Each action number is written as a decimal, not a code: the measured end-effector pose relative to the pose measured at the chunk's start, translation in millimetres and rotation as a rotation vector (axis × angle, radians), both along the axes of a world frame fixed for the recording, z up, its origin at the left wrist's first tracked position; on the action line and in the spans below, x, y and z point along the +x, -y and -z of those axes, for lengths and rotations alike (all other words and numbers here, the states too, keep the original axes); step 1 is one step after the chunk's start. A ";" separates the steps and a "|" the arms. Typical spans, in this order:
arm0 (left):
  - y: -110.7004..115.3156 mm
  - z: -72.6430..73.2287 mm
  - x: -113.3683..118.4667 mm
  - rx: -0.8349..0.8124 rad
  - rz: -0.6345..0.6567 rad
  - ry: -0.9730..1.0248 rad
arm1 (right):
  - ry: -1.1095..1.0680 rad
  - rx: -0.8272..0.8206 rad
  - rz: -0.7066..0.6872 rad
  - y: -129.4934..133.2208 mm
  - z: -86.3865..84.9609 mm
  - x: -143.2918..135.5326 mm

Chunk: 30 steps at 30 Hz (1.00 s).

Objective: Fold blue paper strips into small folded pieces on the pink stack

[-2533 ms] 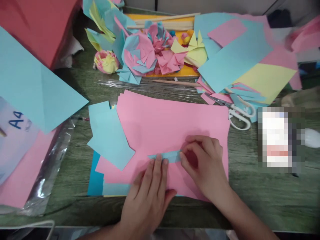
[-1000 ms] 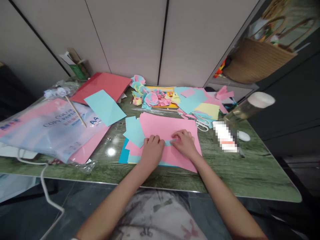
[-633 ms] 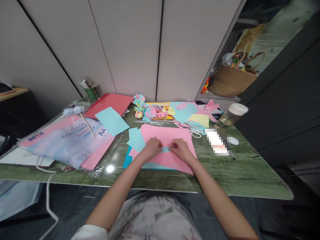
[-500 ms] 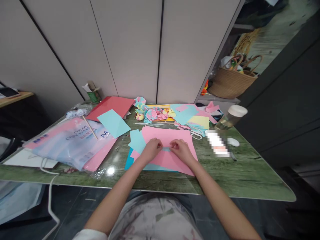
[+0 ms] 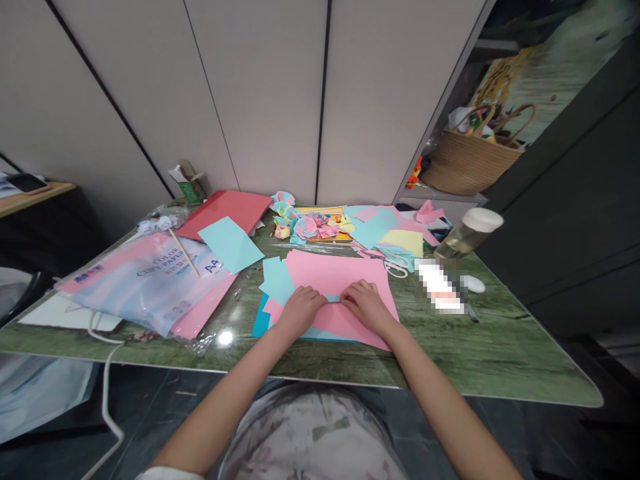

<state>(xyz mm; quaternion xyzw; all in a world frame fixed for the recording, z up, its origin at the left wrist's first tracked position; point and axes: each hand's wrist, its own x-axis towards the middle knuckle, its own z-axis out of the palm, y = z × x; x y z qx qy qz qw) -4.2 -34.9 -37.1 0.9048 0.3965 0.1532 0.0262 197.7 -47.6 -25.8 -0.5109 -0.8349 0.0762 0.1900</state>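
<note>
Above a pink paper sheet [image 5: 335, 268], my left hand [image 5: 302, 311] and my right hand [image 5: 369, 307] face each other with fingers curled and closed. Between the fingertips shows a narrow light-blue paper strip [image 5: 333, 299], one end at each hand. How far the strip runs under the fingers is hidden. Beneath the pink sheet stick out light-blue paper pieces [image 5: 278, 281] and the corner of a darker blue sheet [image 5: 261, 323]. White-handled scissors [image 5: 397, 269] lie just past the pink sheet's right corner.
Crumpled paper flowers [image 5: 310, 227] and cut scraps [image 5: 373, 228] line the table's back. A copy-paper bag [image 5: 145, 280] lies left, with a stick [image 5: 183, 252] on it, near a red sheet [image 5: 225, 213]. To the right stand a lidded bottle [image 5: 467, 233] and a white oval object [image 5: 473, 284].
My fingers have lowered and folded over the ends of the light-blue strip, with the knuckles now on top. The whole view has shifted slightly.
</note>
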 end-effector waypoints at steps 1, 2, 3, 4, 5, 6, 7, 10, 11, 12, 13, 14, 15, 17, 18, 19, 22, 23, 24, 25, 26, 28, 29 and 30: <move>1.4 -0.4 -0.2 0.006 0.000 -0.016 | -0.002 -0.005 0.000 0.0 -1.0 -0.4; 2.3 -0.7 -0.3 0.013 -0.005 -0.024 | -0.001 -0.009 0.003 0.0 -1.9 -0.8; 2.6 -1.0 0.0 0.018 -0.014 -0.026 | 0.000 -0.011 0.008 0.0 -2.6 -1.2; 2.2 -1.3 0.6 0.020 -0.029 -0.023 | 0.005 -0.010 0.013 0.1 -3.2 -1.7; 1.1 -1.7 1.7 0.020 -0.045 -0.017 | 0.011 -0.004 0.018 0.5 -3.6 -2.4; -0.8 -2.2 3.2 0.019 -0.061 -0.010 | 0.022 0.005 0.020 1.1 -4.0 -3.3; -3.3 -2.6 5.0 0.020 -0.074 -0.004 | 0.035 0.016 0.020 2.1 -4.3 -4.5; -14.1 -4.1 11.6 0.039 -0.101 0.010 | 0.047 0.027 0.018 7.2 -6.3 -10.2; -18.5 -4.6 13.6 0.037 -0.105 0.014 | 0.025 0.008 0.002 9.3 -7.5 -12.6; -22.9 -5.1 15.1 0.025 -0.103 0.019 | -0.015 -0.023 -0.025 11.3 -8.9 -15.0; -27.0 -5.8 16.1 -0.001 -0.090 0.026 | -0.069 -0.062 -0.059 13.1 -10.5 -17.2; -30.5 -6.7 16.6 -0.038 -0.061 0.032 | -0.132 -0.107 -0.096 14.5 -12.1 -19.1; -33.1 -7.8 16.6 -0.076 -0.021 0.037 | -0.196 -0.155 -0.132 15.5 -13.6 -20.5; -35.4 -10.0 15.6 -0.130 0.062 0.044 | -0.318 -0.245 -0.176 16.5 -15.9 -21.8; -35.2 -11.0 15.0 -0.145 0.093 0.046 | -0.373 -0.290 -0.188 16.4 -16.5 -21.8; -34.4 -11.8 14.4 -0.154 0.117 0.046 | -0.424 -0.338 -0.200 16.1 -16.7 -21.3; -32.7 -12.4 14.0 -0.182 0.154 0.026 | -0.538 -0.437 -0.206 13.5 -15.3 -16.5; -33.3 -12.3 14.3 -0.199 0.164 0.014 | -0.562 -0.436 -0.187 12.0 -14.6 -13.4; -34.4 -12.2 14.8 -0.220 0.176 0.004 | -0.574 -0.412 -0.151 10.1 -13.8 -9.5; -36.1 -12.3 15.4 -0.247 0.193 -0.005 | -0.576 -0.364 -0.102 7.9 -13.0 -5.0; -37.9 -12.5 16.2 -0.274 0.212 -0.007 | -0.559 -0.305 -0.045 5.5 -12.2 0.0; -40.8 -13.5 18.0 -0.320 0.261 0.003 | -0.450 -0.199 0.005 0.9 -10.1 9.9; -41.4 -14.0 18.9 -0.327 0.269 0.018 | -0.378 -0.177 -0.019 -0.9 -8.8 14.0; -41.1 -14.3 19.6 -0.324 0.270 0.034 | -0.307 -0.166 -0.053 -2.3 -7.4 17.3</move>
